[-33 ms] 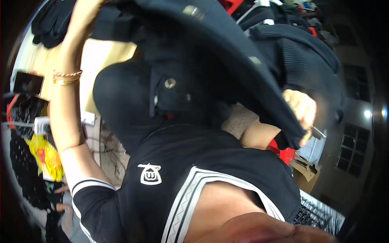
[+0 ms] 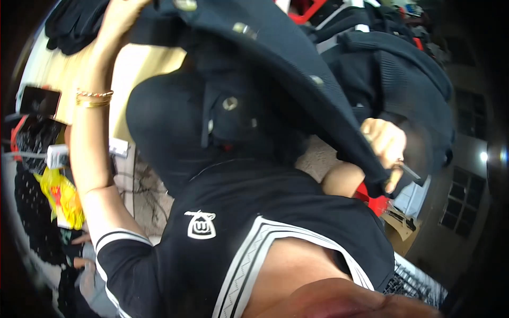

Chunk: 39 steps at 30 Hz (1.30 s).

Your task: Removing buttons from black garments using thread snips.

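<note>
A dark navy knit cardigan [image 2: 297, 66] with shiny buttons along its edge stretches across my lap between my hands. At the top left, my left hand [image 2: 124, 13] is closed on its upper end; the frame's edge cuts off some of the fingers. My right hand [image 2: 384, 143] grips the lower end of the button edge, fingers curled. From this hand juts a thin metal tool [image 2: 411, 171], its kind too small and blurred to tell. More dark cloth with a round metal button [image 2: 230, 103] lies beneath, over my lap.
Dark ribbed garments [image 2: 403, 79] are heaped at the right. A pale wooden surface [image 2: 146, 61] lies left, with folded dark clothes [image 2: 74, 24] behind. Nearby are a yellow plastic bag [image 2: 62, 199], a white box [image 2: 57, 157] and loose cables. Part of another person shows lower left.
My right hand has shifted slightly left with the cardigan's edge. The whole view has shifted a little, and more of my left hand shows. Both hands keep their hold.
</note>
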{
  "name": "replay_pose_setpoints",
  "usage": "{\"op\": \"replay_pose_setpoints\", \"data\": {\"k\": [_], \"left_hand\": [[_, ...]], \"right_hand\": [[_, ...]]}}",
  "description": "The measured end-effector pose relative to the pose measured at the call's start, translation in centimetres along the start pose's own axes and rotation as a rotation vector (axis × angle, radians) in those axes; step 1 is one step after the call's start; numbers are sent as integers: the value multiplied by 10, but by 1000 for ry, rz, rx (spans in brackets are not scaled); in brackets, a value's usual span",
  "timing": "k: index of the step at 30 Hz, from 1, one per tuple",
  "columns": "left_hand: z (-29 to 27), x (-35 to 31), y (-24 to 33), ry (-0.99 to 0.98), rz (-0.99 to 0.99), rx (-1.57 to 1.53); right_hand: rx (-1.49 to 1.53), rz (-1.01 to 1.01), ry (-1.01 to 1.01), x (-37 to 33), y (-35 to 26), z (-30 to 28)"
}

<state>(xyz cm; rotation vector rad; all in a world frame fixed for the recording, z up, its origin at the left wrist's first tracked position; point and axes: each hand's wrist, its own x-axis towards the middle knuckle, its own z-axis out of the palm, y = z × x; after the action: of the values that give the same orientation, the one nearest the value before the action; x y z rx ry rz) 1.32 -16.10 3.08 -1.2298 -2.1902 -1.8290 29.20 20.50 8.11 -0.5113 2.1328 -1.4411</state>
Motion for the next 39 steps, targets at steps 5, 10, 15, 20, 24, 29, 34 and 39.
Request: {"op": "replay_pose_setpoints", "data": {"k": [5, 10, 15, 20, 24, 29, 34, 39], "left_hand": [[8, -64, -61, -22, -332, 39], [16, -100, -47, 44, -493, 104], [19, -111, -11, -134, -671, -302], [29, -99, -1, -129, -773, -82], [32, -84, 3, -174, -704, 18], [44, -77, -6, -118, -761, 15], [36, -78, -5, -77, -645, -187], [35, -82, 11, 149, -552, -317]], "right_hand": [[-72, 283, -77, 8, 24, 18], [-294, 46, 366, 36, 41, 22], [-257, -87, 433, 70, 53, 18], [-231, -44, 493, 108, 56, 28], [-242, -139, 432, 137, 51, 40], [-208, -157, 445, 162, 49, 55], [-267, -257, 534, 178, 48, 57], [-371, -358, 612, 187, 44, 60]]}}
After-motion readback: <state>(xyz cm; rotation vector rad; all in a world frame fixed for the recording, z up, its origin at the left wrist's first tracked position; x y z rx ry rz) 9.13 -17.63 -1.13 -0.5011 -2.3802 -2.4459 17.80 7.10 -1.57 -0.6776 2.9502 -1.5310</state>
